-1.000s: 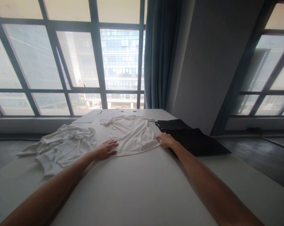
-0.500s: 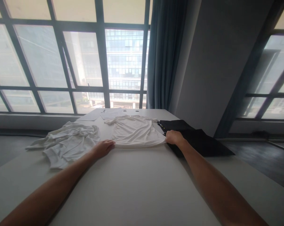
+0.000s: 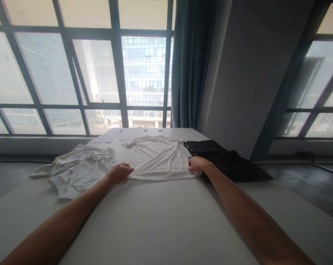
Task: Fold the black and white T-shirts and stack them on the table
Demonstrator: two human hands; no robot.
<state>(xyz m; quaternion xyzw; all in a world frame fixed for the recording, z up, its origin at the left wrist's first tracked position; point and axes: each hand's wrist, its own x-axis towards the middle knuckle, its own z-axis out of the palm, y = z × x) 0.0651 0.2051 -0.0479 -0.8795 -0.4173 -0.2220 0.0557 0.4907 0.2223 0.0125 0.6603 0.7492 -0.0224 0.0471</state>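
A white T-shirt (image 3: pixel 158 156) lies spread on the white table (image 3: pixel 155 217), its neck toward the window and its hem toward me. My left hand (image 3: pixel 120 173) is closed on the shirt's near left corner. At the right side, a little above the hem, my right hand (image 3: pixel 196 164) pinches the shirt's fabric. Soft creases run across the shirt between the hands. The fingertips of both hands are partly hidden in the cloth.
A crumpled white garment (image 3: pixel 80 167) lies left of the shirt. Black cloth (image 3: pixel 227 162) lies at the right, beside my right forearm. Papers (image 3: pixel 105 137) rest at the far left of the table, before the window.
My right hand has moved slightly left and away from the hem corner, which now lies loose below it. The hem sits a little nearer me. My left hand has shifted slightly left.
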